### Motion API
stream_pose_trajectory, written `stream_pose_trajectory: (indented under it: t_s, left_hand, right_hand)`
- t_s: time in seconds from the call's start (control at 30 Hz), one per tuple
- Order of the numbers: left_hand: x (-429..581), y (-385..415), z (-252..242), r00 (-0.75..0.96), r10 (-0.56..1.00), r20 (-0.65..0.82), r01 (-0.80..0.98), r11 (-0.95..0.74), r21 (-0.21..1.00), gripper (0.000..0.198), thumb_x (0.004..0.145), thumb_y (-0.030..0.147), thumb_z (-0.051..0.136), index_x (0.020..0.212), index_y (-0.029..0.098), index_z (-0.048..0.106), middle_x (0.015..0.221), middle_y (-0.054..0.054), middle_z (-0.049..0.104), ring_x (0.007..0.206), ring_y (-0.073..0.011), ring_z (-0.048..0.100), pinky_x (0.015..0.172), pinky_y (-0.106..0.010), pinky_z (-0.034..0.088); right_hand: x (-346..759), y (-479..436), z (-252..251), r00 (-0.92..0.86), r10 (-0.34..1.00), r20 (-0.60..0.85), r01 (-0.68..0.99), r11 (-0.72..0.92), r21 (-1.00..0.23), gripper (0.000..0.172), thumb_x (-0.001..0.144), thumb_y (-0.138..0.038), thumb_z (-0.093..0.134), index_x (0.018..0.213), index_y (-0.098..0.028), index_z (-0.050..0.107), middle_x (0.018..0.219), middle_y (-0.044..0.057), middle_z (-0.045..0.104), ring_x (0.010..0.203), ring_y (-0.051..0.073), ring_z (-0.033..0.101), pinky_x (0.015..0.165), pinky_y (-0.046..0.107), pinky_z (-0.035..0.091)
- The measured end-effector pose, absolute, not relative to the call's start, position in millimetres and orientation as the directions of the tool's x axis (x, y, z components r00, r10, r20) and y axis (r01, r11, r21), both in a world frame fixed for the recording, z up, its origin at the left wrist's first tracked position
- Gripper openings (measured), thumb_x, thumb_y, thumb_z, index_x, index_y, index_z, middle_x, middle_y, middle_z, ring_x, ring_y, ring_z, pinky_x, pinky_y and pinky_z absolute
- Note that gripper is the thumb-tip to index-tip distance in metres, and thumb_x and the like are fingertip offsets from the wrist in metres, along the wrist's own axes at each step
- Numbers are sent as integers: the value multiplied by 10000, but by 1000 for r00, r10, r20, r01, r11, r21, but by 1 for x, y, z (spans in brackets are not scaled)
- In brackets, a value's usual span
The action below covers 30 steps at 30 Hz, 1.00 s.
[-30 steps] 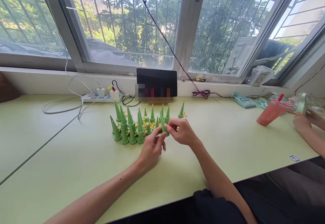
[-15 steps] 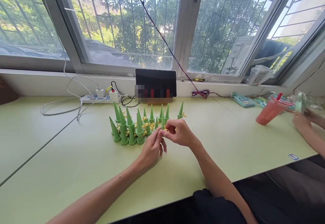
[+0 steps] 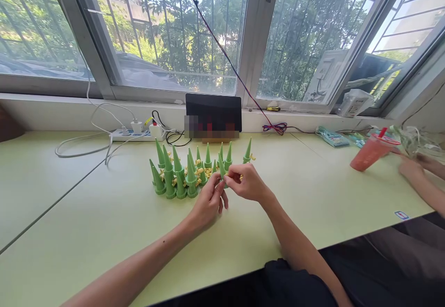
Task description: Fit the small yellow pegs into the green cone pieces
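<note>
My left hand (image 3: 208, 203) and my right hand (image 3: 246, 182) meet at the table's middle, both pinched on one green cone (image 3: 222, 169) that points up between the fingertips. A small yellow piece shows by my right fingers; I cannot tell whether it is held. Just behind and to the left stands a cluster of several green cones (image 3: 175, 172) with small yellow pieces (image 3: 207, 172) scattered among them. One more green cone (image 3: 247, 151) stands apart at the right of the group.
The pale green table (image 3: 104, 219) runs under a window sill. A dark screen (image 3: 213, 114) leans at the back, a power strip with white cables (image 3: 134, 134) to its left. At right, another person's hands (image 3: 415, 168) are beside a red cup (image 3: 370, 153).
The cone between my fingers has shifted slightly; my hands stayed together in the same place. The other person's hands at the right moved a little and lowered the clear thing they held.
</note>
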State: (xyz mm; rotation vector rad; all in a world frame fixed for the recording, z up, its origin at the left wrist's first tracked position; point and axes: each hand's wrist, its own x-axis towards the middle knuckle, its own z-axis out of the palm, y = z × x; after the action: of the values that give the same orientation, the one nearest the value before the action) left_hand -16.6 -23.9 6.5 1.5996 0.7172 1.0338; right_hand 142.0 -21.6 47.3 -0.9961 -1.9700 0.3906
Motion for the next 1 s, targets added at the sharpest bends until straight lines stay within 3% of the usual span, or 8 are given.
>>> stream_pose_trajectory:
  t_s: [0.3, 1.0]
  left_hand:
    - [-19, -24, 5, 441, 858, 263, -27, -280, 960, 260, 973, 461, 410, 1043, 212, 428, 655, 65, 470, 460, -91, 554, 370, -193, 391]
    - [-20, -23, 1, 439, 853, 282, -36, -297, 954, 240, 980, 464, 395, 938, 228, 377, 608, 85, 439, 455, -96, 553, 381, -199, 418]
  right_hand:
    - [140, -23, 50, -285, 793, 539, 493, 604, -627, 271, 795, -223, 553, 581, -192, 391, 514, -53, 393, 493, 78, 330, 481, 220, 287]
    - [136, -23, 53, -233, 811, 537, 468, 577, -669, 263, 770, -205, 559, 550, -184, 417, 485, -57, 365, 485, 78, 284, 473, 238, 231]
